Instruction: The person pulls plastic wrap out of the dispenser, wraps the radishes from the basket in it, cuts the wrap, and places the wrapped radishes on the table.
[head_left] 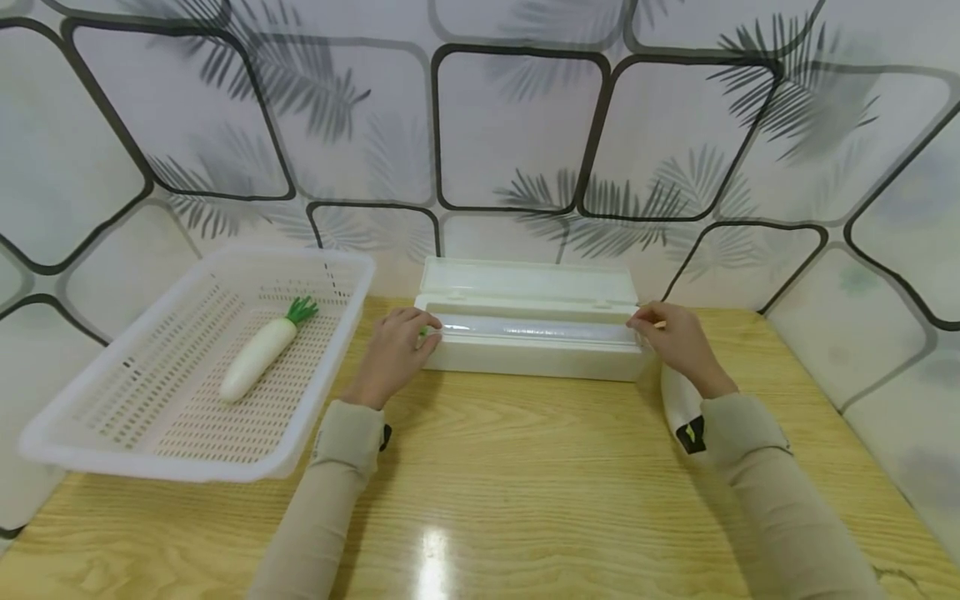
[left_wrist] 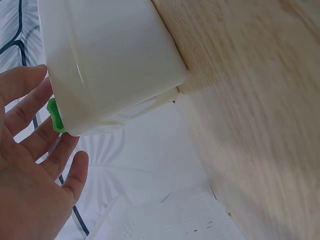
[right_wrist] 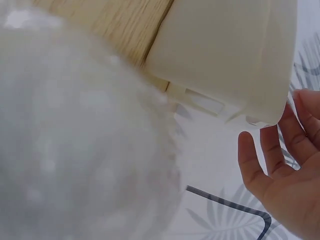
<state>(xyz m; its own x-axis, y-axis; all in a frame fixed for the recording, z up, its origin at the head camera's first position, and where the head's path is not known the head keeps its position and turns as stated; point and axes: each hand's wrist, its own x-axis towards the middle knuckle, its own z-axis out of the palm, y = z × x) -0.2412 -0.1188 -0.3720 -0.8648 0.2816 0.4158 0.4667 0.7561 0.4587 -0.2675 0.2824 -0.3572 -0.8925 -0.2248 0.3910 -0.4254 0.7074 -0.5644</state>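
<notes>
The box (head_left: pixel 532 360) sits on the table (head_left: pixel 525 467); only the head view shows film (head_left: pixel 536 330) inside. Left hand (head_left: pixel 393 352) and right hand (head_left: pixel 678 343), fingers partly bent, meet its ends; I cannot tell their grip. The right wrist view adds an end slot (right_wrist: pixel 204 102).

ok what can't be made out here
Head view: part of the green piece, behind the left hand.
Left wrist view: inside the box, hidden by its wall.
Left wrist view: part of the basket, cut off at bottom edge.
Right wrist view: the pale thing, blurred, cut off at left edge.
</notes>
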